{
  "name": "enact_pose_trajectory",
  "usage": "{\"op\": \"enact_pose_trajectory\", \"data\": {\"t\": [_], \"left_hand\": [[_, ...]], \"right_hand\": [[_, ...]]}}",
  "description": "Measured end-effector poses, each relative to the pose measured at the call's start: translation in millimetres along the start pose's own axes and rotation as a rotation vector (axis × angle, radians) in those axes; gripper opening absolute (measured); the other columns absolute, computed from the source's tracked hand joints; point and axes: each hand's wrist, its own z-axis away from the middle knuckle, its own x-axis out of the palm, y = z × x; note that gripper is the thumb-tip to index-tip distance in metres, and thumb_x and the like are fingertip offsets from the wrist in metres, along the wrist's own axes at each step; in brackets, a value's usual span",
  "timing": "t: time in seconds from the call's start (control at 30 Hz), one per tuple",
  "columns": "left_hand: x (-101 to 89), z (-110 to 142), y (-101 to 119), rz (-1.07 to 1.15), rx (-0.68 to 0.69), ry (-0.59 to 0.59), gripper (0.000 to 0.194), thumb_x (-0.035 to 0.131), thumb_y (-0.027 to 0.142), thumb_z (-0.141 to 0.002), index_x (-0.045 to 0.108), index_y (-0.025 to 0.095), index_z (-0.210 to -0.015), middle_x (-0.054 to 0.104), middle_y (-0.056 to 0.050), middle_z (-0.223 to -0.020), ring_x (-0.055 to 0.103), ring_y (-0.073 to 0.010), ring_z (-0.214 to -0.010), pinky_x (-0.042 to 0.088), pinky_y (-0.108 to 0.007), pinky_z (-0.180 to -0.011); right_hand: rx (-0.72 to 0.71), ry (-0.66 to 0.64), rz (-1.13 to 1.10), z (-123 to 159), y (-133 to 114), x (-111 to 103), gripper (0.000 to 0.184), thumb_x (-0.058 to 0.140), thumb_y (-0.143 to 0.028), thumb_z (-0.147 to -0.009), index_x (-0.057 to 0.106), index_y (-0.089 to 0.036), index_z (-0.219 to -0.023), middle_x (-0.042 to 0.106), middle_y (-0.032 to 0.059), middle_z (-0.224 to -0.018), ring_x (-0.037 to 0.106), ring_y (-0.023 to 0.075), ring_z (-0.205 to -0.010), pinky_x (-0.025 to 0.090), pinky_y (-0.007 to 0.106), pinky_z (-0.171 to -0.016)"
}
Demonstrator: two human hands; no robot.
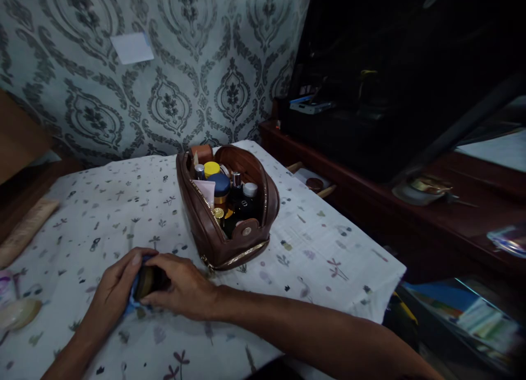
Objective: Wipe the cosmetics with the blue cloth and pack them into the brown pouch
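Note:
My left hand is closed on a blue cloth, pressed against one side of a small dark round jar. With thumb and fingers curled, my right hand grips the jar's other side; motion blurs its details. Just beyond, a brown leather toiletry bag stands unzipped. Inside it are a yellow-lidded container, a blue-lidded jar, a black bottle with a pale cap and several other cosmetics. My hands are apart from the bag's front left corner.
A patterned white cloth covers the table. At left lie a beige tube and a pale rounded item. On the right, a dark red wooden cabinet bears a large black screen, and a small drawer stands partly out.

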Motion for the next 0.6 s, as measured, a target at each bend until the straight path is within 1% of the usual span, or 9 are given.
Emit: {"op": "enact_pose_trajectory", "data": {"t": [0.07,0.17,0.27,0.33,0.43,0.5,0.6], "left_hand": [[-0.4,1,-4,-0.019,0.049,-0.019,0.054,0.049,0.067,-0.090,0.072,0.019,-0.097,0.077,-0.006,-0.097,0.073,-0.0228,-0.089,0.060,-0.027,-0.080],[1.0,4,-9,-0.060,0.119,-0.057,0.051,0.048,0.063,-0.092,0.070,0.020,-0.108,0.077,-0.005,-0.103,0.072,-0.0217,-0.092,0.058,-0.025,-0.080],[6.4,10,-7,-0.102,0.165,-0.022,0.049,0.049,0.061,-0.093,0.067,0.021,-0.114,0.075,-0.004,-0.110,0.071,-0.0217,-0.095,0.056,-0.025,-0.083],[10.7,14,-2,-0.116,0.171,0.006,0.049,0.049,0.060,-0.093,0.066,0.021,-0.116,0.075,-0.004,-0.112,0.071,-0.0219,-0.096,0.055,-0.026,-0.084],[13.2,15,3,-0.125,0.157,0.002,0.048,0.048,0.059,-0.094,0.065,0.019,-0.117,0.075,-0.005,-0.110,0.071,-0.0216,-0.091,0.055,-0.026,-0.081],[11.4,13,3,-0.122,0.159,-0.018,0.048,0.048,0.058,-0.094,0.065,0.019,-0.116,0.075,-0.005,-0.107,0.071,-0.0208,-0.088,0.056,-0.025,-0.078],[6.9,9,-1,-0.094,0.174,-0.038,0.048,0.047,0.058,-0.095,0.066,0.017,-0.111,0.076,-0.005,-0.099,0.071,-0.0202,-0.083,0.057,-0.024,-0.073]], "right_hand": [[0.039,0.051,-0.018,-1,0,1,0.049,0.087,-0.026,-0.075,0.061,-0.021,-0.117,0.070,0.0047,-0.113,0.068,0.0201,-0.101,0.054,0.031,-0.091],[0.116,0.107,-0.025,-1,0,2,0.056,0.087,-0.030,-0.072,0.057,-0.023,-0.118,0.069,0.0016,-0.105,0.067,0.0193,-0.092,0.054,0.030,-0.083],[0.162,0.147,-0.009,0,-1,2,0.058,0.086,-0.029,-0.068,0.054,-0.023,-0.115,0.066,0.0000,-0.101,0.065,0.0185,-0.087,0.053,0.030,-0.078],[0.155,0.177,0.008,0,-1,3,0.054,0.085,-0.031,-0.067,0.054,-0.024,-0.111,0.064,-0.0005,-0.100,0.064,0.0182,-0.086,0.052,0.030,-0.078],[0.143,0.200,0.041,0,-1,4,0.051,0.083,-0.035,-0.069,0.054,-0.024,-0.110,0.062,-0.0002,-0.101,0.063,0.0185,-0.087,0.053,0.031,-0.080],[0.125,0.193,0.054,0,0,3,0.051,0.083,-0.035,-0.071,0.055,-0.024,-0.111,0.062,0.0008,-0.104,0.064,0.0191,-0.091,0.053,0.032,-0.083],[0.065,0.157,0.069,-1,1,2,0.053,0.086,-0.029,-0.071,0.056,-0.024,-0.114,0.061,0.0031,-0.110,0.064,0.0206,-0.102,0.053,0.034,-0.091]]}}
